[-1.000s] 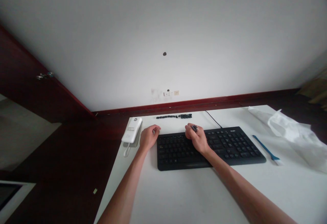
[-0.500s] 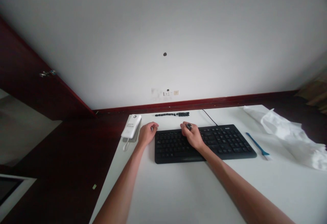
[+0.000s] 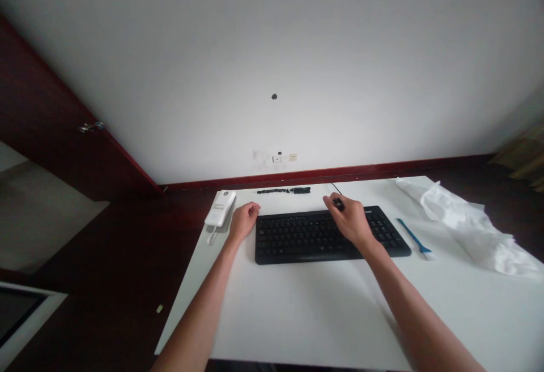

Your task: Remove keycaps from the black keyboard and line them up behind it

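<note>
My right hand (image 3: 351,222) pinches a small black piece (image 3: 338,204) over the keyboard (image 3: 297,242); my curled left hand (image 3: 243,222), its grip unclear, sits off the left end.

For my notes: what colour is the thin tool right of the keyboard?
The thin tool is blue, whitish at its tip; head view shows it best.

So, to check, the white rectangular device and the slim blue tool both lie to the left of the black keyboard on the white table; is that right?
Not quite: the head view shows the slim blue tool to the right of the black keyboard. The white rectangular device is to its left.
</note>
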The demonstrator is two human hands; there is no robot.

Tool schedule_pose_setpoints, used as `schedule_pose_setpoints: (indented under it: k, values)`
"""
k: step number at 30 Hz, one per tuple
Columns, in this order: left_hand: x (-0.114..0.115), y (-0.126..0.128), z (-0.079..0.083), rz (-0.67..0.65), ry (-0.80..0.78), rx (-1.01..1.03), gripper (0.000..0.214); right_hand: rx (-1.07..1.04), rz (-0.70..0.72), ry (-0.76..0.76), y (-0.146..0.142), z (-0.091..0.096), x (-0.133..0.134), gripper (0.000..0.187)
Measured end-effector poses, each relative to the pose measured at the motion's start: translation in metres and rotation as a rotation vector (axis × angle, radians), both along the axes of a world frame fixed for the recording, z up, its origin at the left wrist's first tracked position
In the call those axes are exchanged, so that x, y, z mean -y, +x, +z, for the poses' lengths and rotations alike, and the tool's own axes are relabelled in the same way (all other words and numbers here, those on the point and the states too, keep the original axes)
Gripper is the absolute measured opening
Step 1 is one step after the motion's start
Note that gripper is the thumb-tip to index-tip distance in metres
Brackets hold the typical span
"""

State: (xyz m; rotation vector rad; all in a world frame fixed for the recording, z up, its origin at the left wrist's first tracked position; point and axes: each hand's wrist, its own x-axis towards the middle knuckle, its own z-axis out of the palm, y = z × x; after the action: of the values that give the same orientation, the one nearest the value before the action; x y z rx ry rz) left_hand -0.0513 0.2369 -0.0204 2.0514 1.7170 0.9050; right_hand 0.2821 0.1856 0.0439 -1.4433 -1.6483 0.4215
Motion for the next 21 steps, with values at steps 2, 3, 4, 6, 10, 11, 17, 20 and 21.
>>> schedule_pose_setpoints:
  k: [2, 3, 4, 6, 10, 11, 17, 20, 21]
  values:
    - [0.002, 0.001, 0.001, 0.016, 0.006, -0.024, 0.024, 0.141, -0.164, -0.042, 0.028, -0.003, 0.004, 0.040]
    - [0.004, 0.002, 0.000, 0.028, 0.020, -0.037, 0.025, 0.189, -0.220, -0.068, 0.042, -0.008, 0.007, 0.038]
    - [0.006, 0.003, 0.000, 0.042, 0.041, -0.047, 0.027, 0.226, -0.266, -0.097, 0.057, -0.014, 0.010, 0.037]
    - [0.015, 0.004, -0.002, 0.082, 0.103, -0.042, 0.028, 0.270, -0.316, -0.159, 0.084, -0.026, 0.015, 0.037]
    - [0.046, 0.005, -0.005, 0.120, 0.148, 0.080, 0.038, 0.320, -0.416, -0.217, 0.108, -0.040, 0.022, 0.042]
    - [0.057, 0.006, -0.005, 0.110, 0.153, 0.108, 0.041, 0.335, -0.415, -0.245, 0.108, -0.041, 0.022, 0.043]
    - [0.115, 0.016, -0.002, -0.118, 0.067, 0.068, 0.083, 0.406, -0.430, -0.425, 0.103, -0.040, 0.021, 0.047]
    - [0.124, 0.019, -0.001, -0.171, 0.017, -0.027, 0.100, 0.437, -0.441, -0.460, 0.106, -0.041, 0.022, 0.047]
    - [0.125, 0.019, -0.001, -0.176, 0.013, -0.033, 0.100, 0.451, -0.440, -0.466, 0.106, -0.041, 0.022, 0.047]
